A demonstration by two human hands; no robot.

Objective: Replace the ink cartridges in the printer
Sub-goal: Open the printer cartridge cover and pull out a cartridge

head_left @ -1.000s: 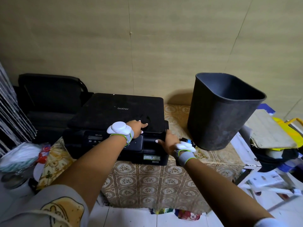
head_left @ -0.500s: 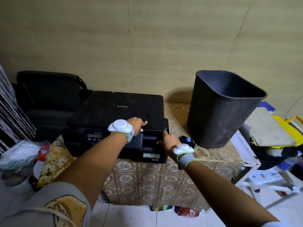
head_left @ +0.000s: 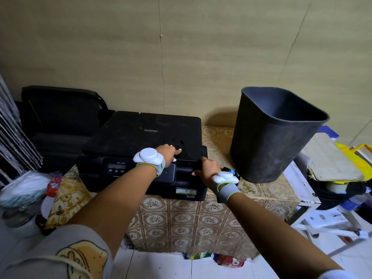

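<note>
Printer (head_left: 141, 141), rigid plastic and likely heavy, sits on table (head_left: 217, 135) left of bin (head_left: 271, 137); your left hand (head_left: 167, 154) lies flat on its lid, right hand (head_left: 207, 168) curls at its front-right corner, so grip there, gently.

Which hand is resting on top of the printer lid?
The left hand, fingers laid flat on the lid. The right hand is lower, at the printer's front right corner.
</note>
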